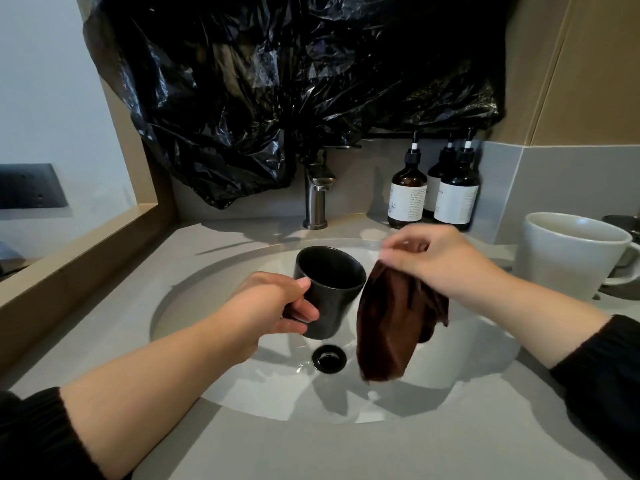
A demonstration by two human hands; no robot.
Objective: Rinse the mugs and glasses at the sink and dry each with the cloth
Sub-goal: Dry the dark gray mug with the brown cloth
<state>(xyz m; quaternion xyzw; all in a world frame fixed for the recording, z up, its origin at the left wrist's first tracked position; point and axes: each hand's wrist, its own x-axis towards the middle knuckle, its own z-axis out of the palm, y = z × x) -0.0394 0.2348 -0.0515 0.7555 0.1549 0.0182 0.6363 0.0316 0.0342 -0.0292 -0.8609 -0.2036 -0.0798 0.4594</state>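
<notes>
left fingers grip near-upright black mug, mouth up; right fingers pinch hanging cloth.

This is a bathroom vanity, more washroom than kitchen. A round white basin is sunk into a grey counter, with a black drain at its middle and a brushed-metal tap at the far edge. Right of the tap, three amber pump bottles stand against the grey splashback. A black plastic bag hangs above the tap.
</notes>
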